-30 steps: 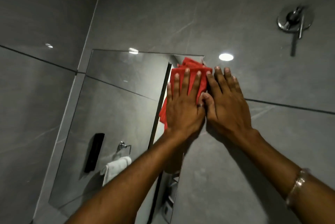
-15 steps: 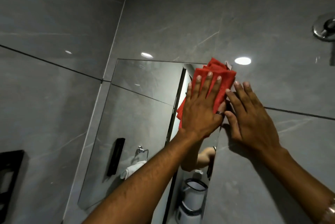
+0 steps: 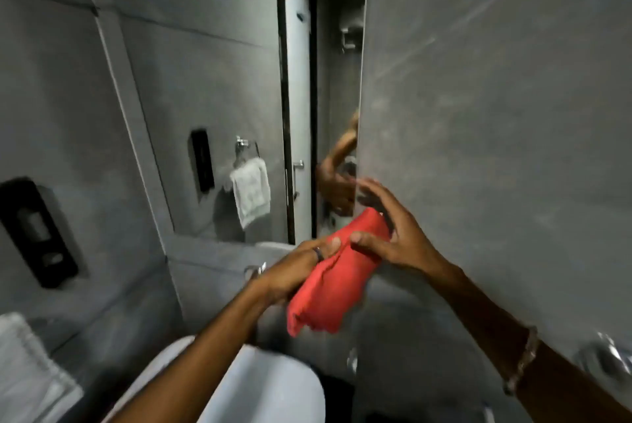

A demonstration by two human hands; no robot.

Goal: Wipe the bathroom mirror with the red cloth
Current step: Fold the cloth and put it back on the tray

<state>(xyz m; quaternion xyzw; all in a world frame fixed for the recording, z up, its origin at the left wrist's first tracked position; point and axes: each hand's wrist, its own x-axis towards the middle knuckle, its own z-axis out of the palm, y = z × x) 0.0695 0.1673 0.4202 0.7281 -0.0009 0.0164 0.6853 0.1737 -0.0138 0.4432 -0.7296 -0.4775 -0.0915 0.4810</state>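
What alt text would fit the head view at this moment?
Both hands, left and right, hold a bunched red cloth in the air, off the mirror, near its lower right corner. The mirror reflects a white towel on a ring and a door; a white basin lies below.

We see the red cloth (image 3: pixel 337 272) bunched into a loose, folded bundle, tilted with its upper end toward the mirror's lower right corner and its lower end hanging free. The mirror (image 3: pixel 219 87) is a frameless panel mounted flat on the grey tiled wall, and the cloth appears to be off its glass.
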